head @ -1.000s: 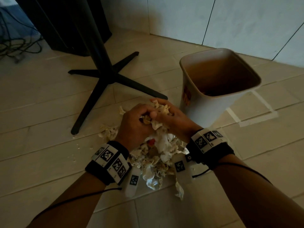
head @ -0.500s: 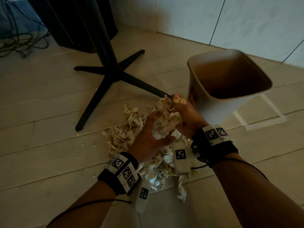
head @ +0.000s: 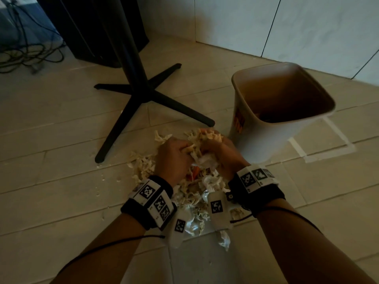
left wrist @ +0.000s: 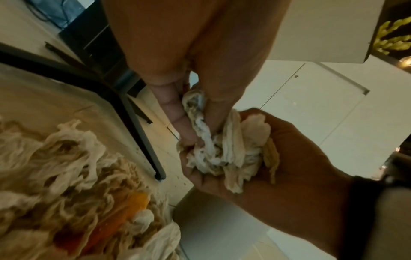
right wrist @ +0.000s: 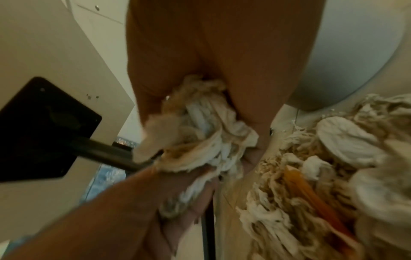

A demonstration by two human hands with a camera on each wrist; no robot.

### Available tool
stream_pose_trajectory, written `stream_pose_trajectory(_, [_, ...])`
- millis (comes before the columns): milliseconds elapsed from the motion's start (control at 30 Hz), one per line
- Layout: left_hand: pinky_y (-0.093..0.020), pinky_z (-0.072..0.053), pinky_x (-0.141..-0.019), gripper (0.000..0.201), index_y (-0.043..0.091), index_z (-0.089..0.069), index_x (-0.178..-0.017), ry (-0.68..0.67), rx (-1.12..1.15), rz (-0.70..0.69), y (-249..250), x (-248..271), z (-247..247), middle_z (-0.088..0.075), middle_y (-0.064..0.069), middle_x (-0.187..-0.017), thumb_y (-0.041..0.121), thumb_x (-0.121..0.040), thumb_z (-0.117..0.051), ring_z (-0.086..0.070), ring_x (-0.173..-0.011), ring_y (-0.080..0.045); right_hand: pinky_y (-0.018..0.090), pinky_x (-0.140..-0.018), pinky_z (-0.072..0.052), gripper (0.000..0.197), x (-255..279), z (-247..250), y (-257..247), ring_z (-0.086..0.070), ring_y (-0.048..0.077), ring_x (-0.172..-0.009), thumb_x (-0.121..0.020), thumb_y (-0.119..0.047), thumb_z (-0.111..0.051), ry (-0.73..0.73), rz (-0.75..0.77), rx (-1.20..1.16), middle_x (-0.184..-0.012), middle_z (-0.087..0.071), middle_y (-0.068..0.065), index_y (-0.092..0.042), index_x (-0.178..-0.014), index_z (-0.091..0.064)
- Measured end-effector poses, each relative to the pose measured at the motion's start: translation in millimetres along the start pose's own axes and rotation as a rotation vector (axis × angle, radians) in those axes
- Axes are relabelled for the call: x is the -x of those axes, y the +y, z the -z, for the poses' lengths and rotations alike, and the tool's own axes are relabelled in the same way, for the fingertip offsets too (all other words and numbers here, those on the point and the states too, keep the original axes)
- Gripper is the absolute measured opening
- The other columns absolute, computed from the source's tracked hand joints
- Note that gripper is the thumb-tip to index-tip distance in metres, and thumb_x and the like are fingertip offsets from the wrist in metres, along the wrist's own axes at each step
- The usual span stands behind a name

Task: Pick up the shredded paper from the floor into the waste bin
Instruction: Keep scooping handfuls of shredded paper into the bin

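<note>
Shredded paper (head: 196, 193) lies heaped on the floor (head: 61, 191) beneath both wrists. Left hand (head: 172, 158) and right hand (head: 223, 152) meet above it, fingers curled around one wad (left wrist: 224, 149). Bin (head: 266, 136) stands upright just beyond, right.

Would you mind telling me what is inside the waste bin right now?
The waste bin stands upright with its mouth open; only brown inner walls show, with no shredded paper visible inside. The near wall hides its floor, so anything lying at the very bottom cannot be seen.
</note>
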State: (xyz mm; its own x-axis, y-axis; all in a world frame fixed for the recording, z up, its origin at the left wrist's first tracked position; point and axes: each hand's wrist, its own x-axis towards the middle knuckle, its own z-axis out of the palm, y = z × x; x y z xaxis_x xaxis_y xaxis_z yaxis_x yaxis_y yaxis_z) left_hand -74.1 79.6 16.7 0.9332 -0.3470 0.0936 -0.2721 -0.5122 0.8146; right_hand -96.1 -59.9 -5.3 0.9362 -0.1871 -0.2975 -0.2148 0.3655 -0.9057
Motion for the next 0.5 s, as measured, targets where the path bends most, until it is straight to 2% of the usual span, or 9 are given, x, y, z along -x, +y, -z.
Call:
stream_pose_trajectory(67, [-0.036,-0.054,-0.061,0.007,0.010,-0.075,-0.080,-0.007,-0.109,0.008,1,-5,1,-0.068,-0.003,-0.069,0.012,-0.083,-0.069,-0.063,-0.065,-0.015,0.053,-0.075,-0.055,0.028,3,-4,3,-0.064,0.046,-0.083,-0.084,-0.006,-0.072,-0.092,0.055,0.062,-0.095,-0.063,0.040,0.017,-0.095,-0.060])
stream_pose_trajectory(100, [-0.038,-0.056,-0.065,0.009,0.013,-0.075,-0.088,-0.008,-0.133,0.013,1,-5,1,-0.071,-0.004,-0.076,0.013,-0.084,-0.067,-0.066,-0.071,-0.018,0.053,-0.074,-0.053,0.035,5,-7,5,-0.064,0.045,-0.082,-0.080,-0.007,-0.077,-0.130,0.068,0.079,-0.093,-0.063,0.040,0.019,-0.095,-0.058])
stream_pose_trajectory(200, [-0.038,-0.058,-0.069,0.017,0.021,-0.067,-0.099,-0.016,-0.137,0.032,8,0,-3,-0.070,0.003,-0.086,0.013,-0.084,-0.066,-0.066,-0.079,-0.017,0.057,-0.088,-0.055,0.052,10,-4,13,-0.068,0.042,-0.094,-0.070,-0.013,-0.087,-0.043,0.036,0.085,-0.103,-0.068,0.030,0.009,-0.108,-0.059])
stream_pose_trajectory(267, [-0.032,-0.057,-0.063,0.021,0.023,-0.061,-0.096,-0.036,-0.103,0.043,9,4,-6,-0.067,0.008,-0.083,0.014,-0.081,-0.071,-0.065,-0.075,-0.013,0.060,-0.091,-0.052,0.044,12,0,18,-0.067,0.046,-0.097,-0.070,-0.008,-0.082,-0.004,0.023,0.027,-0.105,-0.067,0.033,0.006,-0.107,-0.061])
stream_pose_trajectory(333, [-0.018,-0.052,-0.059,0.027,0.022,-0.060,-0.093,-0.068,-0.034,0.076,8,6,-6,-0.067,0.009,-0.085,0.016,-0.075,-0.079,-0.065,-0.076,-0.009,0.061,-0.088,-0.051,0.038,13,3,19,-0.064,0.044,-0.094,-0.074,-0.004,-0.075,0.037,0.000,-0.060,-0.105,-0.062,0.040,0.010,-0.106,-0.059])
stream_pose_trajectory(367, [-0.014,-0.051,-0.063,0.029,0.023,-0.062,-0.094,-0.098,0.033,0.100,7,7,-7,-0.069,0.009,-0.089,0.018,-0.073,-0.081,-0.065,-0.080,-0.007,0.060,-0.086,-0.052,0.040,15,3,17,-0.064,0.043,-0.093,-0.076,-0.004,-0.074,0.069,-0.012,-0.103,-0.107,-0.060,0.041,0.011,-0.109,-0.057])
stream_pose_trajectory(400, [-0.015,-0.053,-0.072,0.030,0.025,-0.065,-0.097,-0.137,0.116,0.128,6,8,-7,-0.070,0.010,-0.096,0.021,-0.073,-0.082,-0.066,-0.087,-0.006,0.055,-0.082,-0.055,0.038,15,4,16,-0.064,0.041,-0.091,-0.080,-0.004,-0.071,0.114,-0.012,-0.135,-0.105,-0.060,0.040,0.011,-0.111,-0.056])
stream_pose_trajectory(467, [-0.027,-0.054,-0.090,0.031,0.026,-0.069,-0.109,-0.223,0.248,0.163,8,10,-8,-0.070,0.010,-0.110,0.023,-0.079,-0.078,-0.066,-0.101,-0.005,0.044,-0.073,-0.056,0.023,15,9,15,-0.064,0.036,-0.085,-0.087,-0.002,-0.060,0.173,-0.025,-0.191,-0.098,-0.061,0.031,0.003,-0.110,-0.059])
stream_pose_trajectory(500, [-0.028,-0.053,-0.094,0.031,0.024,-0.069,-0.114,-0.252,0.274,0.158,10,11,-7,-0.069,0.009,-0.115,0.022,-0.083,-0.074,-0.064,-0.106,-0.004,0.042,-0.072,-0.056,0.020,15,11,16,-0.064,0.035,-0.084,-0.088,-0.002,-0.057,0.190,-0.046,-0.222,-0.097,-0.061,0.028,-0.002,-0.108,-0.059])
